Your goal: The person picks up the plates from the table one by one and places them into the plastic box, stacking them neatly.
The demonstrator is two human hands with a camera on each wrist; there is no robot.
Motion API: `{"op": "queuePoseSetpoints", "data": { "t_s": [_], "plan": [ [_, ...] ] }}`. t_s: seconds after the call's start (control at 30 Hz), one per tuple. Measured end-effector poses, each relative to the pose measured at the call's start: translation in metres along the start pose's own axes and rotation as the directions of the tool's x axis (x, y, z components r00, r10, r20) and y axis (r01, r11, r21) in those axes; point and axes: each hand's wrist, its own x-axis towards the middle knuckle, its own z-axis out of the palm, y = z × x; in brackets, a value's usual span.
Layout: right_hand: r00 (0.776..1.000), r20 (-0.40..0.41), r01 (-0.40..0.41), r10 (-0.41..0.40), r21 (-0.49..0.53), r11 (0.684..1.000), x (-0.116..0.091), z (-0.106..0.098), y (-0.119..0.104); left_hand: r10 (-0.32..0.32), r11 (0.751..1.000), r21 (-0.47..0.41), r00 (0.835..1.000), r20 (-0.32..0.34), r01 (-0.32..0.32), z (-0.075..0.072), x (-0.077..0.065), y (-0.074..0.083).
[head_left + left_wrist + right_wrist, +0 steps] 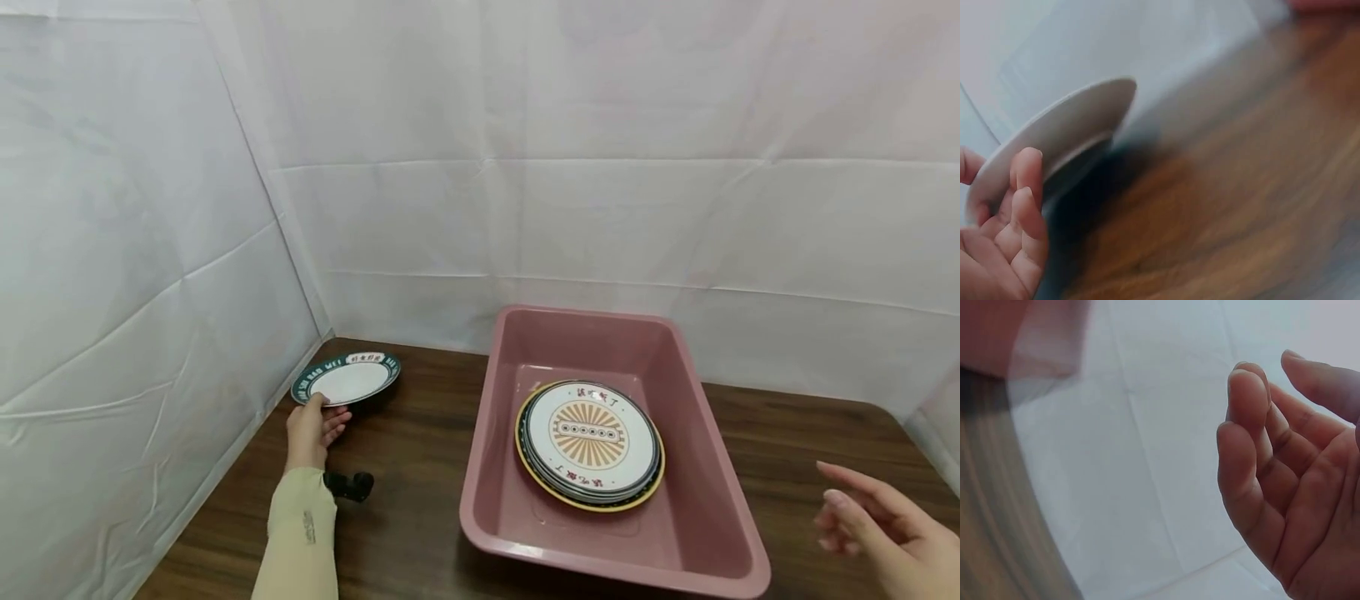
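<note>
My left hand pinches the near edge of an oval plate with a white middle and a green lettered rim. Its thumb lies on top of the rim and the fingers are underneath. In the left wrist view the plate's pale underside shows, tilted above the wooden table. A round white plate with an orange sunburst print tops a stack inside a pink basin. Beneath it a yellow-rimmed plate sticks out. To the right of the basin, my right hand holds nothing, its fingers loosely bent.
The dark wooden table carries the basin near its middle. White cloth hangs behind the table, and more white cloth stands along the left side. A black strap piece sits at the left wrist.
</note>
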Motion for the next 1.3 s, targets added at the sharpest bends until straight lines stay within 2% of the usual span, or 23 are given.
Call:
{"op": "queuePoseSetpoints", "data": {
  "t_s": [0.1, 0.3, 0.47, 0.6, 0.77, 0.9, 0.97, 1.07, 1.17, 1.3],
  "plan": [
    [1.0, -0.01, 0.016, -0.016, -0.001, 1.0, 0.004, 0.001, -0.008, 0.039, 0.996, -0.086, 0.999, -0.005, -0.04, 0.003, -0.015, -0.004],
    [0.999, 0.011, -0.047, 0.048, -0.029, 0.998, 0.005, 0.006, -0.021, 0.07, 0.971, -0.227, 0.998, -0.007, -0.069, 0.004, -0.046, -0.01],
    [0.991, 0.043, -0.122, 0.125, -0.065, 0.99, 0.006, 0.011, -0.027, 0.12, 0.963, -0.244, 0.993, 0.008, -0.115, 0.008, -0.065, -0.008],
    [0.983, 0.06, -0.166, 0.171, -0.086, 0.982, 0.008, 0.013, -0.033, 0.167, 0.954, -0.255, 0.986, 0.009, -0.16, 0.018, -0.082, -0.001],
    [0.969, 0.101, -0.21, 0.224, -0.131, 0.969, 0.009, 0.017, -0.042, 0.26, 0.929, -0.296, 0.961, 0.097, -0.222, 0.045, -0.104, 0.007],
    [0.965, 0.115, -0.216, 0.235, -0.159, 0.963, 0.009, 0.024, -0.054, 0.289, 0.933, -0.281, 0.933, 0.215, -0.224, 0.066, -0.124, 0.009],
    [0.959, 0.116, -0.237, 0.258, -0.169, 0.957, 0.007, 0.028, -0.061, 0.296, 0.942, -0.243, 0.911, 0.287, -0.23, 0.074, -0.135, 0.01],
    [0.948, 0.129, -0.269, 0.292, -0.17, 0.948, 0.006, 0.036, -0.074, 0.306, 0.948, -0.206, 0.867, 0.394, -0.241, 0.083, -0.154, 0.011],
    [0.948, 0.153, -0.256, 0.279, -0.154, 0.954, 0.003, 0.045, -0.085, 0.319, 0.946, -0.221, 0.806, 0.499, -0.237, 0.091, -0.173, 0.01],
    [0.961, 0.204, -0.18, 0.188, -0.056, 0.982, 0.001, 0.057, -0.095, 0.325, 0.943, -0.277, 0.707, 0.628, -0.186, 0.105, -0.199, 0.004]
  ]
}}
